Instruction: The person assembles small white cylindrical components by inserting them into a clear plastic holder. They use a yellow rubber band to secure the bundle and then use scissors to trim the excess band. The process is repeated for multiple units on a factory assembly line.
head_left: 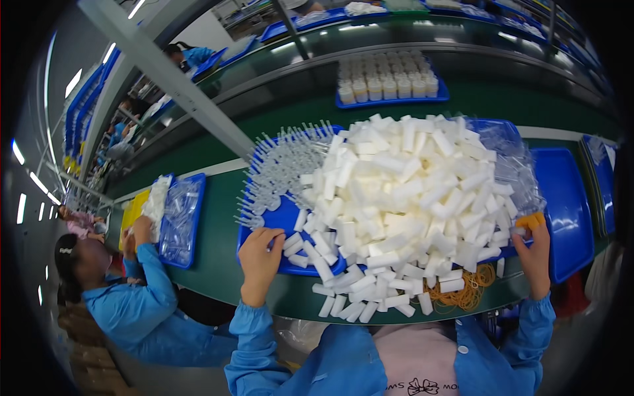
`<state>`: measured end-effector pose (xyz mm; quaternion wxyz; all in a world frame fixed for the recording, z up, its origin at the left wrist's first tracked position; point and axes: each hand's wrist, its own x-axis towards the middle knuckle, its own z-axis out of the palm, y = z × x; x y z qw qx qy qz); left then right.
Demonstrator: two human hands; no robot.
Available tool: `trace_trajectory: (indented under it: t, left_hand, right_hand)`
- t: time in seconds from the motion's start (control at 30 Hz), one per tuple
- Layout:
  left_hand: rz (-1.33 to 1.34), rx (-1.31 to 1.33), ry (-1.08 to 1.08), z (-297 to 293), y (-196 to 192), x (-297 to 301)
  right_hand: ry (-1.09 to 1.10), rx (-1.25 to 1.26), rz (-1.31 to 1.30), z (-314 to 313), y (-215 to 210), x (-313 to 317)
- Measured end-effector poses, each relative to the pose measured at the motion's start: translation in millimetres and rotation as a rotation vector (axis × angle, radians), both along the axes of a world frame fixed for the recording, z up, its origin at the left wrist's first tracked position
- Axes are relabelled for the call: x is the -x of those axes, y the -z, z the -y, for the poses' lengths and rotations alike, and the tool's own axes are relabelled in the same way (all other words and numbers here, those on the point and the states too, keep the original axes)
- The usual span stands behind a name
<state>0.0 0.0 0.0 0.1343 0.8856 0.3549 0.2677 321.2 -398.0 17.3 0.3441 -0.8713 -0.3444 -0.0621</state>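
A big heap of white foam blocks (403,198) fills a blue tray (281,221) in front of me and spills over its near edge. Several clear plastic droppers (277,171) lie in rows on the tray's left part. My left hand (259,257) grips the tray's near left rim, fingers curled over the edge beside the foam. My right hand (533,254) holds the tray's right side, with an orange finger cot on one fingertip. A pile of tan rubber bands (465,290) lies on the green table under the spilled blocks.
An empty blue tray (568,218) sits to my right. A co-worker in blue (139,310) works at a tray of clear bags (179,221) on my left. A tray of small white bottles (389,82) stands on the far shelf.
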Motion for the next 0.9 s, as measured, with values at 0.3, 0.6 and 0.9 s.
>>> trace_trajectory:
  t: [0.3,0.6,0.9]
  left_hand:
    - [-0.017,-0.317,0.064,-45.2,-1.1,-6.3]
    - [-0.108,-0.453,-0.018,-69.3,-9.8,-40.4]
    - [0.782,0.417,0.091,12.3,-51.9,-18.6]
  right_hand:
    - [0.194,-0.198,-0.092,6.3,19.9,3.5]
    - [-0.031,-0.636,-0.667,3.4,-19.1,44.3]
    - [0.000,-0.718,-0.581,4.4,-36.6,73.8]
